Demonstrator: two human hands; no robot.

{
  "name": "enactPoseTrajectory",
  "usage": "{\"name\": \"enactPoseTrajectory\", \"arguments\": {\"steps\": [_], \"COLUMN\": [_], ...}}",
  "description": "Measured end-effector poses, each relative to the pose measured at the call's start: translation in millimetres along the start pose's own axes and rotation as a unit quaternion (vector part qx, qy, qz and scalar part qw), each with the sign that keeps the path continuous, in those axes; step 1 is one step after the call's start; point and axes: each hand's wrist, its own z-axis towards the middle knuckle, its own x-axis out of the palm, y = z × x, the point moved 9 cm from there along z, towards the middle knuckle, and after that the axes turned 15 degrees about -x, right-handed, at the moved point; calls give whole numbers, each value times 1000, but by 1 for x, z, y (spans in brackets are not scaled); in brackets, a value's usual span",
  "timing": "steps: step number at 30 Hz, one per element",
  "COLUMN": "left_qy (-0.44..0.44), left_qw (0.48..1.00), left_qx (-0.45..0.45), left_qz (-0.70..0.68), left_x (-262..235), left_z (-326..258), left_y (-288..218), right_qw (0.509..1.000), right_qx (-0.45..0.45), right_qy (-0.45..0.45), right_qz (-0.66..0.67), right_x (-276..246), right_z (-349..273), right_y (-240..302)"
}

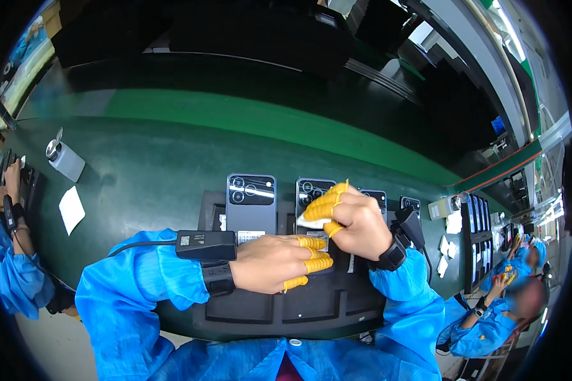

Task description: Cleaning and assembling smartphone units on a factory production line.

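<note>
My left hand [276, 261] lies palm down, its fingers in yellow finger cots spread across the lower end of a dark smartphone [307, 184]; the thumb is hidden. Pinched in my right hand [356, 222], also in yellow cots, is a folded white wipe [310, 222], held at the middle of that phone's back, below the cameras. Left of it lies another phone [251, 213], back up, with a white label partly behind my left wrist. A third phone [376, 198] shows partly behind my right hand. Beneath them is a black foam tray [248, 311] with compartments.
On the green table stand a white pump bottle [65, 160] and a white sheet [72, 210] at left. At right are a fourth phone [410, 203], another bottle [443, 208], white wipes [448, 246] and a rack of phones [478, 232]. Co-workers in blue sit on both sides.
</note>
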Motion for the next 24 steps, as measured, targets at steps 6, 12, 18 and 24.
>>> {"name": "enactPoseTrajectory", "arguments": {"steps": [6, 12, 18, 24], "left_qy": [-26, -23, -9, 15], "left_qw": [999, 1000, 1000, 1000], "left_qx": [19, 17, 6, 4], "left_qz": [1, -11, -9, -6], "left_x": [1, -3, -2, -1], "left_z": [2, -1, -2, 2], "left_y": [-1, -1, 0, -3], "right_qw": [997, 995, 997, 988], "right_qx": [-43, 48, 46, -67], "right_qy": [-25, 3, 6, -10], "right_qz": [-60, -87, -57, -137], "right_x": [8, 3, -5, 14], "right_z": [9, -2, -6, 7], "right_y": [-6, -13, -3, 6]}}
